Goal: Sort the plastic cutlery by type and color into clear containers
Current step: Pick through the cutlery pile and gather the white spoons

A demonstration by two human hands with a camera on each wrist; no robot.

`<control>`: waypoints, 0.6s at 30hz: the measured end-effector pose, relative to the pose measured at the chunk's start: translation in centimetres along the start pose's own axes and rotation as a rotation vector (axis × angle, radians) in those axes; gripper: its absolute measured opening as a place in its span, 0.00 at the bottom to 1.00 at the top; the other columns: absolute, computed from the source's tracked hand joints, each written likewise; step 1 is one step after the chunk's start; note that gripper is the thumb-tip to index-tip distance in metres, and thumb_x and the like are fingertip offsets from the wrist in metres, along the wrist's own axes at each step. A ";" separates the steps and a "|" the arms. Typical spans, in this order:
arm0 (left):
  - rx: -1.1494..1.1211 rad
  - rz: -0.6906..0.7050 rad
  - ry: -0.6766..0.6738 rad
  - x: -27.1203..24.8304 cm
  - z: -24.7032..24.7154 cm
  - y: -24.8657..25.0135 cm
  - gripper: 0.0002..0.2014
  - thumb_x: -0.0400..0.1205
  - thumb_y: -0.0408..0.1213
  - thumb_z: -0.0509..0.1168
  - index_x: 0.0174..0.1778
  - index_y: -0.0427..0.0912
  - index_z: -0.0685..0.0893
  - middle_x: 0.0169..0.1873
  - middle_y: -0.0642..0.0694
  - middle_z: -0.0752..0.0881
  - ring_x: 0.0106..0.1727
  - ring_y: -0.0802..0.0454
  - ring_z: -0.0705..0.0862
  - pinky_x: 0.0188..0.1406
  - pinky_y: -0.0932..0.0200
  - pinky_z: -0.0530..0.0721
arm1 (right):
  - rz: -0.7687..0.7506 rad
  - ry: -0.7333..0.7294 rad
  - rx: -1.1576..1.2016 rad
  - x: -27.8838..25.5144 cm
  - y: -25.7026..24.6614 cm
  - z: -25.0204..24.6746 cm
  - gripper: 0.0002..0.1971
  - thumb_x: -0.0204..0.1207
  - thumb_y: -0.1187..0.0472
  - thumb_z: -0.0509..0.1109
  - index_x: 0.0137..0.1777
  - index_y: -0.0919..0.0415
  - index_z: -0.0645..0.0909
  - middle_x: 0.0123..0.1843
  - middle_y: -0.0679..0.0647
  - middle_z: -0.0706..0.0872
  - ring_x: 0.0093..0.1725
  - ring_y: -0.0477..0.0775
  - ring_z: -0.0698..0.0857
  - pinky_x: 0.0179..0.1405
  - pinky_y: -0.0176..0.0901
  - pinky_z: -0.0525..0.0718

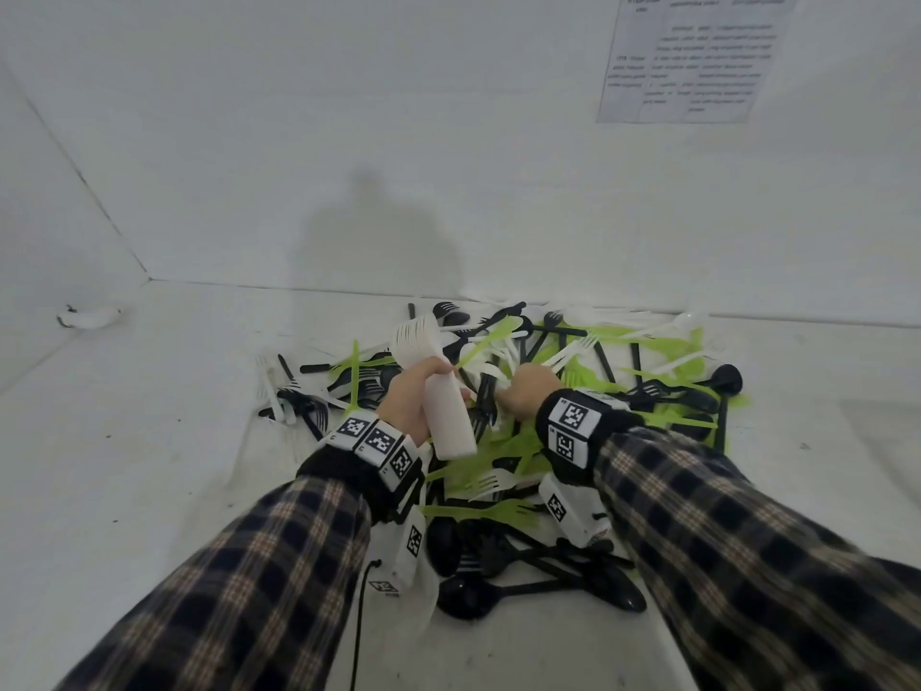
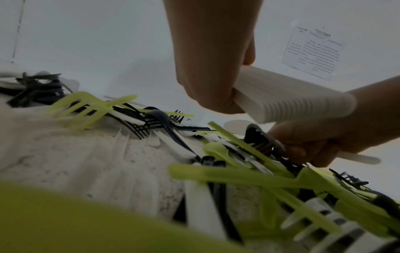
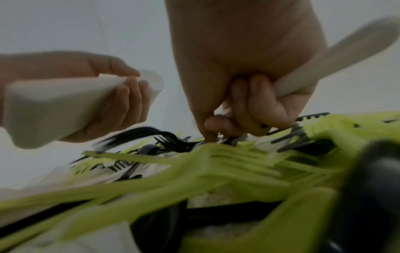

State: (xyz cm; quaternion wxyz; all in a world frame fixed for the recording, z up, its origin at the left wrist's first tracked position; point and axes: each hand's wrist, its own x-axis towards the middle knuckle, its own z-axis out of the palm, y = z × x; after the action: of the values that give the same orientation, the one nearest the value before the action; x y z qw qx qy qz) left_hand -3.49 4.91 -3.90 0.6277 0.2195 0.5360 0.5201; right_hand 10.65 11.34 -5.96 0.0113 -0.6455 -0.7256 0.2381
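Note:
A tangled pile of black, lime-green and white plastic cutlery (image 1: 573,391) lies on the white surface. My left hand (image 1: 406,399) grips a nested stack of white forks (image 1: 448,426) above the pile's left side, tines pointing away; the same stack of white forks (image 2: 292,99) shows in the left wrist view. My right hand (image 1: 531,389) is down in the middle of the pile. Its curled fingers (image 3: 257,104) hold a white utensil (image 3: 346,56) against the palm while the fingertips dig among black forks (image 3: 173,142). I see no clear containers.
White walls close off the back and left, with a printed sheet (image 1: 697,57) taped at the upper right. Black spoons (image 1: 468,595) lie at the near edge of the pile. Bare white surface (image 1: 149,441) extends to the left; a small white scrap (image 1: 89,316) sits near the left corner.

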 end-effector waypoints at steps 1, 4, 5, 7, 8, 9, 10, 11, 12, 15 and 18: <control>0.012 0.001 0.001 0.0 -0.1 0.0 0.03 0.79 0.32 0.62 0.46 0.36 0.76 0.20 0.43 0.83 0.24 0.50 0.84 0.23 0.60 0.83 | 0.001 0.027 -0.002 0.0 -0.2 0.0 0.18 0.80 0.50 0.61 0.37 0.65 0.73 0.41 0.58 0.78 0.41 0.57 0.78 0.32 0.41 0.76; 0.025 -0.015 0.011 0.2 -0.3 0.2 0.03 0.79 0.33 0.62 0.41 0.37 0.77 0.24 0.42 0.84 0.28 0.49 0.82 0.26 0.59 0.83 | 0.017 0.043 -0.007 0.1 -0.6 0.2 0.18 0.78 0.49 0.66 0.49 0.67 0.78 0.34 0.53 0.74 0.40 0.55 0.78 0.36 0.42 0.77; 0.021 -0.017 0.016 0.3 -0.4 0.2 0.03 0.78 0.33 0.63 0.42 0.37 0.77 0.27 0.41 0.83 0.28 0.49 0.82 0.26 0.58 0.83 | 0.027 0.035 -0.010 0.2 -0.9 0.3 0.19 0.75 0.47 0.69 0.48 0.65 0.78 0.32 0.52 0.73 0.40 0.54 0.78 0.37 0.42 0.78; 0.012 -0.024 0.021 0.6 -0.5 0.1 0.04 0.78 0.33 0.63 0.44 0.36 0.77 0.33 0.40 0.80 0.27 0.50 0.83 0.24 0.58 0.83 | 0.037 0.001 -0.036 0.4 -1.4 0.6 0.22 0.70 0.43 0.73 0.47 0.64 0.77 0.34 0.52 0.75 0.40 0.54 0.80 0.36 0.43 0.78; 0.011 -0.029 0.020 0.7 -0.5 0.1 0.04 0.78 0.33 0.63 0.44 0.36 0.76 0.34 0.39 0.80 0.28 0.49 0.83 0.24 0.58 0.83 | 0.043 -0.009 -0.046 0.3 -1.6 0.7 0.23 0.69 0.43 0.73 0.49 0.64 0.78 0.37 0.52 0.77 0.40 0.54 0.80 0.36 0.43 0.79; 0.011 -0.034 0.021 0.7 -0.4 0.0 0.03 0.77 0.32 0.63 0.44 0.36 0.77 0.35 0.39 0.79 0.28 0.49 0.83 0.24 0.58 0.83 | 0.054 -0.008 -0.050 0.2 -1.8 0.6 0.22 0.69 0.44 0.74 0.50 0.63 0.79 0.39 0.53 0.78 0.41 0.54 0.80 0.37 0.43 0.79; 0.010 -0.037 0.022 0.8 -0.3 0.0 0.03 0.77 0.32 0.63 0.42 0.37 0.77 0.35 0.39 0.79 0.29 0.49 0.83 0.25 0.58 0.83 | 0.065 -0.006 -0.052 0.1 -1.9 0.6 0.21 0.69 0.46 0.74 0.51 0.62 0.79 0.41 0.53 0.78 0.41 0.54 0.80 0.38 0.43 0.80; 0.012 -0.039 0.024 0.8 -0.2 -0.1 0.03 0.77 0.33 0.63 0.41 0.37 0.77 0.35 0.39 0.79 0.29 0.49 0.83 0.25 0.57 0.83 | 0.066 -0.006 -0.057 0.0 -1.9 0.6 0.19 0.70 0.48 0.74 0.51 0.62 0.79 0.42 0.54 0.80 0.41 0.55 0.80 0.39 0.43 0.80; 0.014 -0.041 0.025 0.8 -0.1 -0.1 0.03 0.77 0.33 0.63 0.41 0.37 0.78 0.35 0.39 0.80 0.29 0.49 0.83 0.26 0.57 0.83 | 0.056 -0.010 -0.066 0.0 -2.0 0.5 0.17 0.72 0.49 0.72 0.51 0.62 0.80 0.44 0.55 0.82 0.42 0.55 0.81 0.40 0.44 0.81; 0.002 -0.050 0.022 0.6 0.1 -0.1 0.03 0.78 0.32 0.63 0.39 0.37 0.78 0.33 0.40 0.80 0.26 0.51 0.84 0.27 0.57 0.84 | 0.042 -0.008 -0.092 -0.5 -2.6 0.6 0.12 0.77 0.53 0.65 0.51 0.62 0.80 0.51 0.57 0.85 0.50 0.58 0.85 0.53 0.49 0.84; 0.000 -0.055 0.016 0.4 0.1 -0.1 0.04 0.78 0.32 0.62 0.38 0.37 0.78 0.32 0.40 0.80 0.27 0.50 0.82 0.29 0.56 0.83 | 0.037 0.008 -0.148 -0.8 -2.7 1.0 0.10 0.80 0.58 0.63 0.54 0.63 0.80 0.46 0.55 0.81 0.54 0.58 0.84 0.59 0.52 0.82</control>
State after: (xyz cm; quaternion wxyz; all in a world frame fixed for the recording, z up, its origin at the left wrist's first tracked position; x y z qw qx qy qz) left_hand -3.39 5.25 -4.10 0.6374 0.2004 0.5469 0.5045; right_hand 7.97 10.16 -5.64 -0.0379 -0.6588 -0.7292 0.1812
